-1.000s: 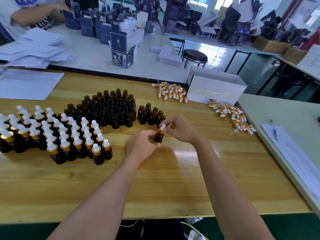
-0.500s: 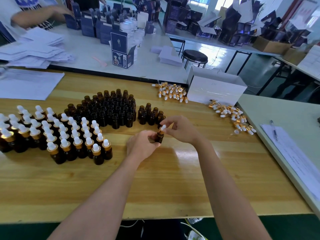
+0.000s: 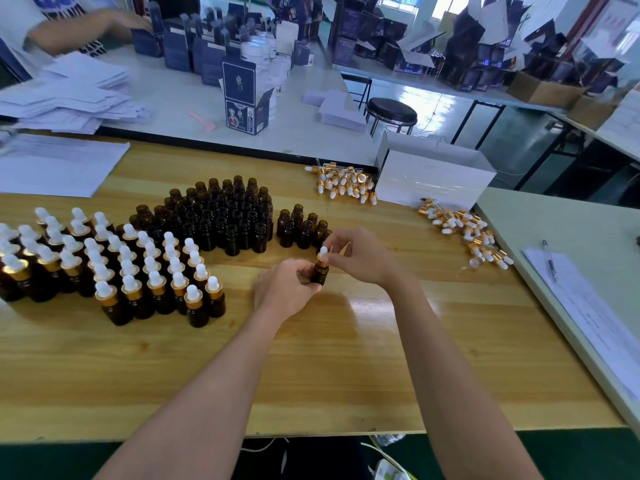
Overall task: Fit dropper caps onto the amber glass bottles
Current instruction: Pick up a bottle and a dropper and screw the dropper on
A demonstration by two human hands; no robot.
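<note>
left hand [image 3: 287, 293] fingers grip amber bottle [image 3: 319, 274], standing straight up | right hand [image 3: 362, 258] fingers pinch dropper cap [image 3: 323, 253] on its top, just above left fingers

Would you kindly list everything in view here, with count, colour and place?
capped bottles: dozens, amber with gold-and-white caps, wooden table left
uncapped bottles: dozens, dark amber, table centre back
white box: one, white, table's far edge
loose dropper caps: two piles, gold and white, flanking the white box
paper sheets: stack, white, table far left
pen: one, dark, on papers right
stool: one, black, beyond table
cartons: many, dark blue, rear table
held bottle: one, amber, between the hands
dropper cap: one, white bulb, on held bottle
left hand: grips held bottle
right hand: pinches dropper cap
</note>
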